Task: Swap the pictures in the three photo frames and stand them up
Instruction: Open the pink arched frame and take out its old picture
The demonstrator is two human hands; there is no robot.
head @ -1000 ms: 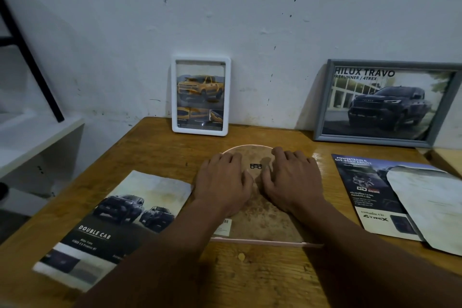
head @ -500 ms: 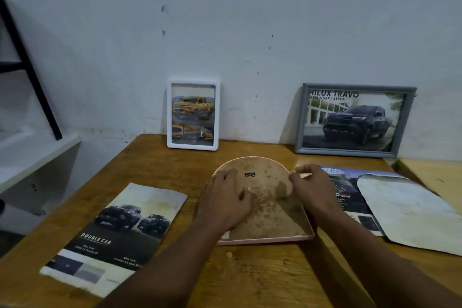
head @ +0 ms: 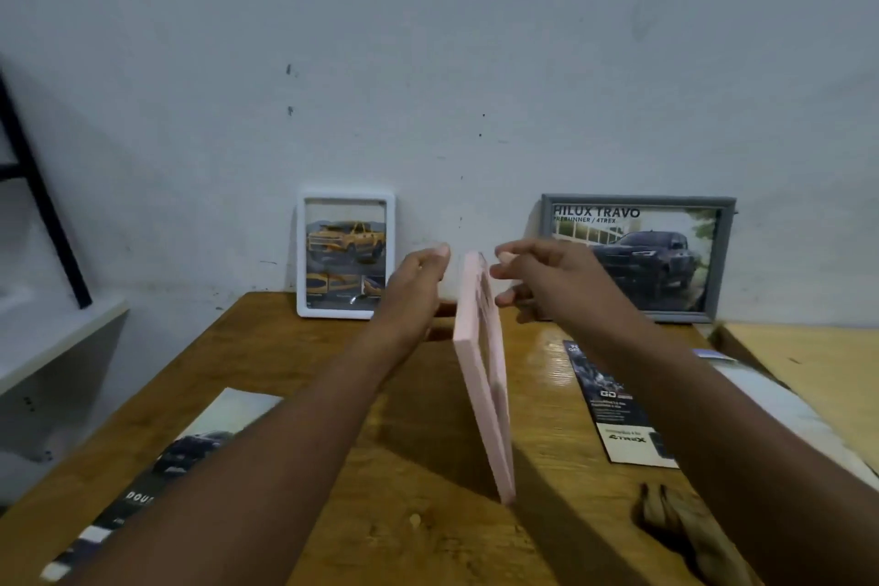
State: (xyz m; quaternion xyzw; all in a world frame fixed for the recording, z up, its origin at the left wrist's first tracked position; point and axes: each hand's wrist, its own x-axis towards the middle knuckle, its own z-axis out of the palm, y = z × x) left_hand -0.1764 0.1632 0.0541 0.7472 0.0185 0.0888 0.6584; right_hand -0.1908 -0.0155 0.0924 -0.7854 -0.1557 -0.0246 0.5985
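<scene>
**Pink frame up on its edge**

Head view: a white frame and a grey frame lean on the wall behind the wooden table. A brochure lies to the right. The pink frame stands tilted between the hands. The left hand is straight-fingered, just off it. The right hand curls at its top edge; whether it grips is unclear.

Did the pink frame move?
Yes. The pink frame has tipped up from flat on the table to edge-on, its top now as high in view as the white frame.
</scene>
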